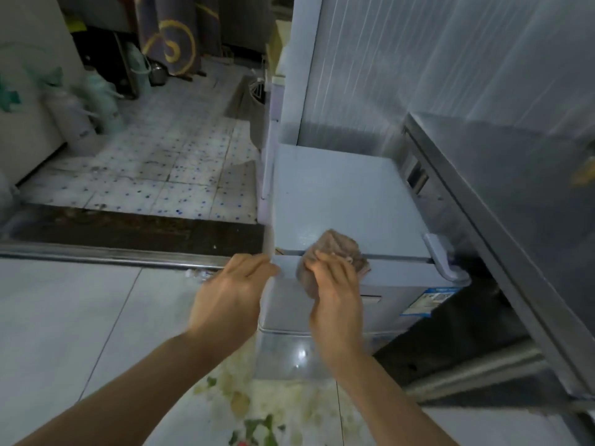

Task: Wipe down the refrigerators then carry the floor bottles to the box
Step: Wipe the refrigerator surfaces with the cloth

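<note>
A small pale-blue refrigerator (341, 194) stands low in front of me, its flat top facing up. My right hand (335, 300) presses a crumpled brown cloth (335, 252) against the front upper edge of its door. My left hand (231, 294) rests with its fingertips on the fridge's left front corner and holds nothing. A taller silver refrigerator (434, 75) rises behind the small one. Several pale plastic bottles (80, 111) stand on the tiled floor at the far left, against a white wall.
A grey metal cabinet (521, 220) leans in from the right, close beside the small fridge. A dark threshold with a metal rail (112, 252) crosses the floor on the left. Green and white vegetable scraps (257, 413) lie on the floor below my arms. A patterned curtain (174, 33) hangs at the back.
</note>
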